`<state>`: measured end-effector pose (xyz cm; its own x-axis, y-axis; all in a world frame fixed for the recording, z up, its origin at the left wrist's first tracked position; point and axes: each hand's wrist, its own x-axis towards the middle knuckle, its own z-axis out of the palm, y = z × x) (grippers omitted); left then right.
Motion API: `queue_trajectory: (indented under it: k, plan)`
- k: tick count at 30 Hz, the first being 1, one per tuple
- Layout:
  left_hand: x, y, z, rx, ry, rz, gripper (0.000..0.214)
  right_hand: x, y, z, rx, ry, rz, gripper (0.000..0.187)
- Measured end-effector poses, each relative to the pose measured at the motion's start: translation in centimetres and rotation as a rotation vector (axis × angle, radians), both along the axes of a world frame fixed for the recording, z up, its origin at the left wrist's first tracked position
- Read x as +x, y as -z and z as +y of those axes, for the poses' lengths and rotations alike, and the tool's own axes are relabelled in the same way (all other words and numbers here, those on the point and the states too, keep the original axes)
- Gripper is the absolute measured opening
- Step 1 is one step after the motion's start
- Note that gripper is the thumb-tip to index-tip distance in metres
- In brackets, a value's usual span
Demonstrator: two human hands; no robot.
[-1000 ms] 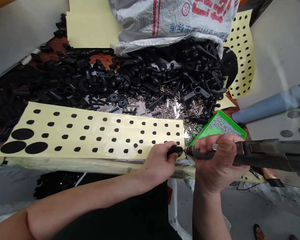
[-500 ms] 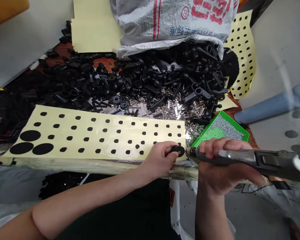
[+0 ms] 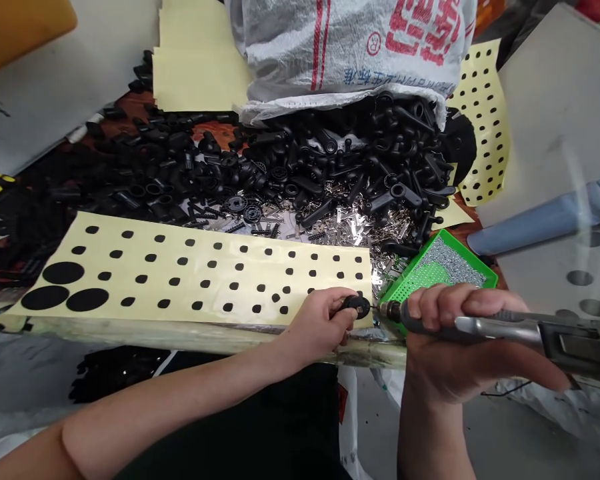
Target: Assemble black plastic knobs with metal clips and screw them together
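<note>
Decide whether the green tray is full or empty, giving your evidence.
Partly filled: small silvery pieces cover one portion of the green tray, while its green bottom shows beside them; the right hand hides some.

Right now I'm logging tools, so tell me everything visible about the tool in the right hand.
The tool is long, with a dark grip, a bright metallic lever and a slim nose ending in a thin bit. The right hand wraps around it. It points across the view toward the black part in the left hand; whether the bit touches that is unclear. Its rear runs out of frame.
</note>
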<state>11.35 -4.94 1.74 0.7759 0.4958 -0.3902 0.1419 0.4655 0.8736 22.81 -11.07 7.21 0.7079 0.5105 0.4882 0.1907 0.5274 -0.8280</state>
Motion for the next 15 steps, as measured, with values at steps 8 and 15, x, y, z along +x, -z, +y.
queue_trajectory:
  k: [8,15]
  plan:
    - [0.25,-0.74,-0.02,-0.009,0.022,0.048,0.016,0.00,0.28,0.26,0.000,-0.030,-0.009,0.053]
    - [0.30,-0.48,0.06,0.001,0.029,0.040,0.018,0.12,0.62,0.10,-0.015,-0.038,0.024,0.053]
